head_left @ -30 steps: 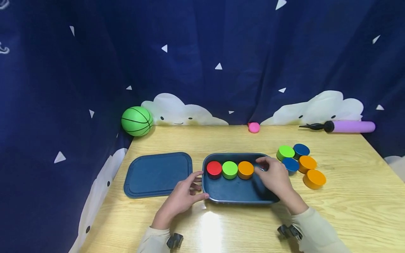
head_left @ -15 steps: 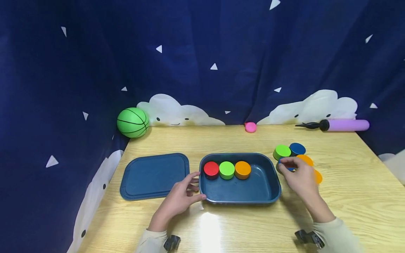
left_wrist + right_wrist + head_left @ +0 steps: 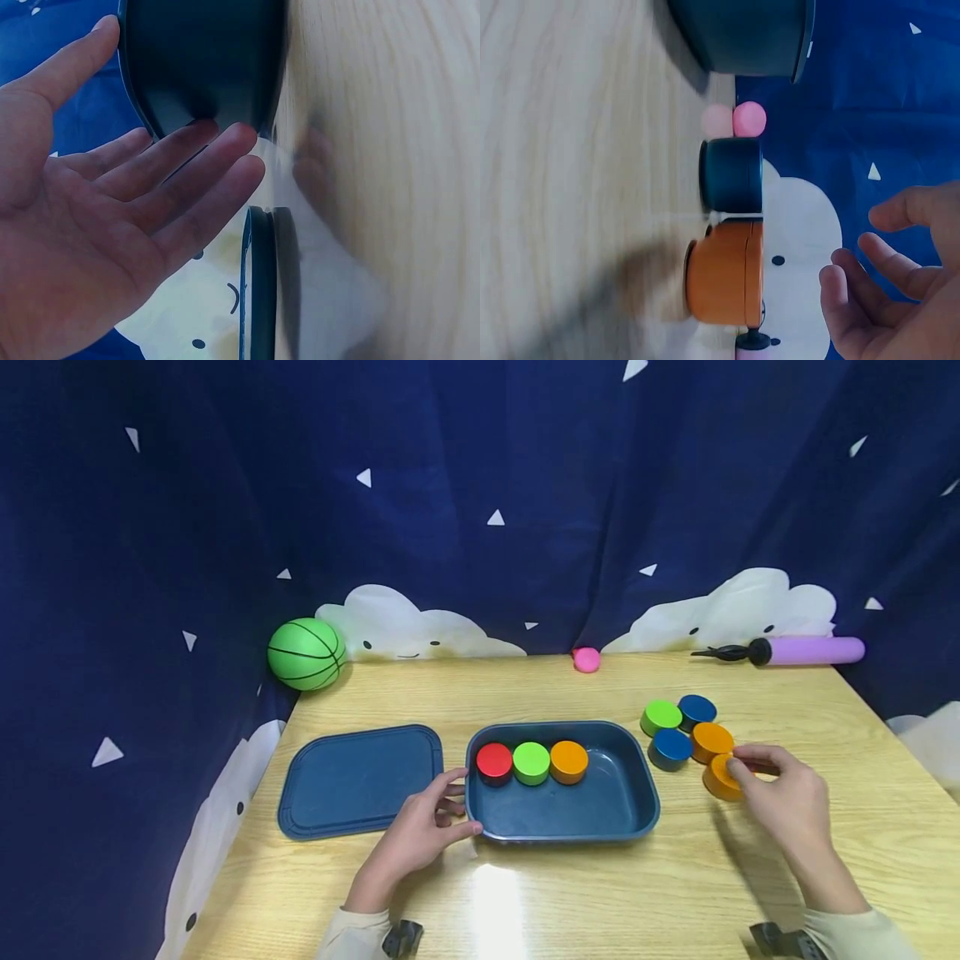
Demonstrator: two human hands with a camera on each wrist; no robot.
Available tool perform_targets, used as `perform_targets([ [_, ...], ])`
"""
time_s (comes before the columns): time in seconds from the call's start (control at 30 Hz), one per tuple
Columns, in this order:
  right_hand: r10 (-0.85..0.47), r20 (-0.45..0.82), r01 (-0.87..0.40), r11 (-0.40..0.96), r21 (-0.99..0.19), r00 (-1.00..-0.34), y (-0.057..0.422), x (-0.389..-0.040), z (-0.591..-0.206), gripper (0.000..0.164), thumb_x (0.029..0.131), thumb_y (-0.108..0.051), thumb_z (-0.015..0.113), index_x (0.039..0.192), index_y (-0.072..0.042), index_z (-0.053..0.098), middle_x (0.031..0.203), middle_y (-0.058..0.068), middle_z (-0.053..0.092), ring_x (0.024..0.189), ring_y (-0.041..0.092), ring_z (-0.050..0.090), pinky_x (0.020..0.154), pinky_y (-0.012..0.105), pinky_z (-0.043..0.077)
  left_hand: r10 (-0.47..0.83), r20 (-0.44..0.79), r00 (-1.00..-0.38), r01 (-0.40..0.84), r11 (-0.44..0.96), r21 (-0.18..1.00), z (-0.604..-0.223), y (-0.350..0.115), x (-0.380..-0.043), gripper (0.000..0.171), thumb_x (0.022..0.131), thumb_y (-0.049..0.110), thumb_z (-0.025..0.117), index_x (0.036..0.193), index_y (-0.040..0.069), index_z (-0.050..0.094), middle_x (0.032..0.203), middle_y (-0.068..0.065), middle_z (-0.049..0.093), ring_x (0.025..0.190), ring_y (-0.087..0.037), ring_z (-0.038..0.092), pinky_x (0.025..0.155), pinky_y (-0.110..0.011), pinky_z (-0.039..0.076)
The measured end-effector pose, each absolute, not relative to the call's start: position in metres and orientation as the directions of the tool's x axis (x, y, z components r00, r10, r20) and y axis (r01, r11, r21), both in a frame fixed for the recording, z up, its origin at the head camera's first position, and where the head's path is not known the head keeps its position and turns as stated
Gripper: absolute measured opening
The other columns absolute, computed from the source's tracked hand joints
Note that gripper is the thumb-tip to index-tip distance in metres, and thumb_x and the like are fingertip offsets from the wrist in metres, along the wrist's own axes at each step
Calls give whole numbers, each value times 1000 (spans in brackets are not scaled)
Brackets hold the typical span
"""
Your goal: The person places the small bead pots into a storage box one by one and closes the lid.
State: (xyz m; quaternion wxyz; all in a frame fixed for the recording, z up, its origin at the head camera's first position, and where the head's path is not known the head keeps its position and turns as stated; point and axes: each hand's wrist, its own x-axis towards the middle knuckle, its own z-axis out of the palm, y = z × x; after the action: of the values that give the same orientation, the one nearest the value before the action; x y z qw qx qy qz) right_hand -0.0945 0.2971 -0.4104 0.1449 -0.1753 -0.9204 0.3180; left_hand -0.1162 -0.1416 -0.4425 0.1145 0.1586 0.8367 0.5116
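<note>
In the head view my left hand [image 3: 420, 831] has its fingertips and thumb at the left end of a dark blue plastic box [image 3: 562, 814]. The left wrist view shows those fingers [image 3: 202, 195] extended against the box's end wall. Inside the box stand a red, a green and an orange round pot [image 3: 569, 762] in a row. My right hand [image 3: 787, 797] is beside the front orange pot [image 3: 720, 781] on the table, thumb and fingers overlapping its right side. In the right wrist view this hand [image 3: 900, 277] hovers apart from the orange pot [image 3: 724, 281], fingers loosely bent and holding nothing.
Next to the front orange pot stand another orange pot [image 3: 712, 742], two blue pots [image 3: 671, 749] and a green pot [image 3: 662, 717]. A flat blue lid [image 3: 360, 781] lies left of the box. Behind are a green ball [image 3: 307, 653], a pink object [image 3: 587, 660] and a purple pump [image 3: 813, 650].
My right hand has left the box's right end, passed over the front blue pot and moved right to the front orange pot. My left hand has stayed at the box. The view has shifted slightly.
</note>
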Motion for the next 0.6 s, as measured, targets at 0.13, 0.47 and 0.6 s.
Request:
perform_targets([
  [0.13,423,166,234,741,-630,-891,306,-91,-413,31,95,-27,66,113,-1,72,105,19,74,82,-10,48,69,22,36,384,-32,-923,146,425,893,-442,-142,-116,74,86,20,82,149,7,45,131,-18,66,106,-29,68,92,-43,60],
  [0.47,424,150,247,741,-624,-893,317,-88,-419,45,93,-25,71,127,4,64,119,31,68,69,-27,34,63,15,39,387,-28,-922,150,421,895,-442,-142,-116,74,87,19,81,149,7,44,131,-19,66,106,-29,68,91,-43,60],
  [0.6,410,116,262,750,-607,-905,321,-89,-424,51,94,-29,70,131,5,61,123,32,65,77,-4,60,66,20,40,388,-31,-921,149,425,893,-441,-142,-116,74,87,20,81,149,7,44,131,-19,66,106,-30,68,91,-43,60],
])
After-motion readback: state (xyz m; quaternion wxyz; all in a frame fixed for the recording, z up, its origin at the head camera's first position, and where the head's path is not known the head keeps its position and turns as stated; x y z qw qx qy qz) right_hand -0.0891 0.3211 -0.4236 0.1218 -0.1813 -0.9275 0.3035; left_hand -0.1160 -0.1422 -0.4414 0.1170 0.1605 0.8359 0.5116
